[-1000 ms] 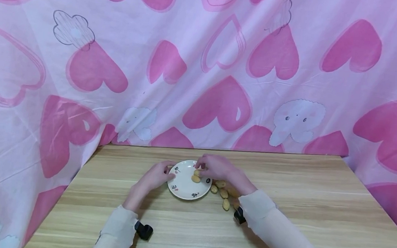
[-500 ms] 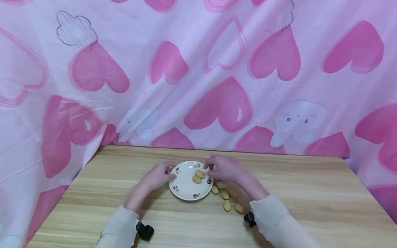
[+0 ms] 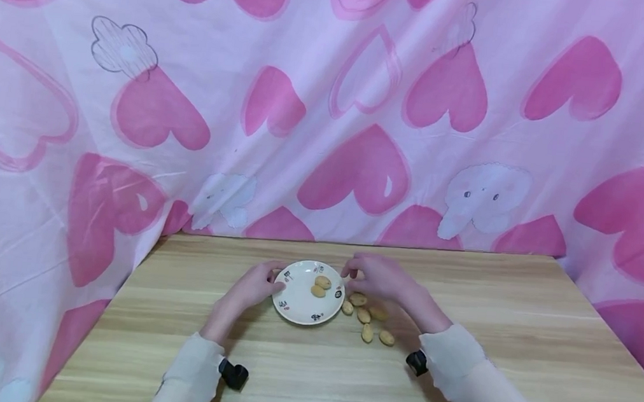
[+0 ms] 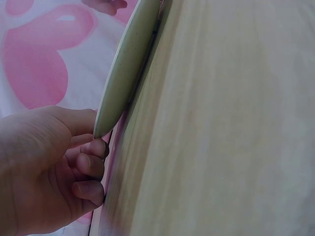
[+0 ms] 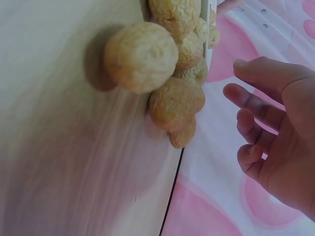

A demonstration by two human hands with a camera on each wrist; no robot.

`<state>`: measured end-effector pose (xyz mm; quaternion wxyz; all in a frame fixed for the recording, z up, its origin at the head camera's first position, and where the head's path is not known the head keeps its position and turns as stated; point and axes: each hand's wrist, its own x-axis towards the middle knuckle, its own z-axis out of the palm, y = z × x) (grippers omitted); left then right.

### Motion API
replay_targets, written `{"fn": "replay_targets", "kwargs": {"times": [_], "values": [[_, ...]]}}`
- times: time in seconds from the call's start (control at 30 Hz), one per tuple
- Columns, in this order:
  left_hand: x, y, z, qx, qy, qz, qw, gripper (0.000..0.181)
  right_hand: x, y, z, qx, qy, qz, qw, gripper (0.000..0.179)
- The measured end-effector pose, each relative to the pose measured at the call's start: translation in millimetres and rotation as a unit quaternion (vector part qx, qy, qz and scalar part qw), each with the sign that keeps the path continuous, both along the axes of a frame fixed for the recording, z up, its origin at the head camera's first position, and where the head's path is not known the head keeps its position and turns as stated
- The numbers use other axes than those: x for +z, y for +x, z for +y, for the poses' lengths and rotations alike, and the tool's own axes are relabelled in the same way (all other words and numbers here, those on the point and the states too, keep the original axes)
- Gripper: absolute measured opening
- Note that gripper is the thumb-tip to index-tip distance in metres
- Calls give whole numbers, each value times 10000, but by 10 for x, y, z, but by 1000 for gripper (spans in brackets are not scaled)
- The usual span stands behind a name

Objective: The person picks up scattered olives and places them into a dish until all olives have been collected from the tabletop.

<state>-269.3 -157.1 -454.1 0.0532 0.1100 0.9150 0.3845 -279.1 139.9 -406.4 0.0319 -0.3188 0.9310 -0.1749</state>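
Note:
A white plate (image 3: 303, 308) with small printed motifs lies on the table, two tan walnuts (image 3: 320, 286) side by side on it. My left hand (image 3: 256, 284) pinches the plate's left rim, thumb on top and fingers curled beneath; the plate's edge (image 4: 123, 73) shows between them in the left wrist view. Just off the plate's right side, my right hand (image 3: 381, 278) holds nothing, its fingers loosely bent. Several more walnuts (image 3: 364, 316) lie loose on the table below that hand, and their wrinkled shells (image 5: 141, 57) show close up in the right wrist view.
The wooden table (image 3: 295, 377) extends around the plate and ends at a pink heart-patterned cloth (image 3: 354, 165) hanging behind and at both sides. Black wrist cameras (image 3: 234, 375) sit at both sleeve cuffs.
My right hand has let go of a walnut on the plate and moved right, past the rim to over the loose walnuts. The left hand has kept its grip on the plate.

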Motion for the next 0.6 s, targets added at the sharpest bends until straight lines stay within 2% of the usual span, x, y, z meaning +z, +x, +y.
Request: {"fn": "replay_targets", "kwargs": {"times": [0.17,0.6], "values": [[-3,-8,-10,15,31,-42,10000,47,-6,47,116,-79,-66,50,9999,19],[-2,-1,-19,-30,1,-27,10000,48,-75,27,394,-175,-118,199,9996,17]]}}
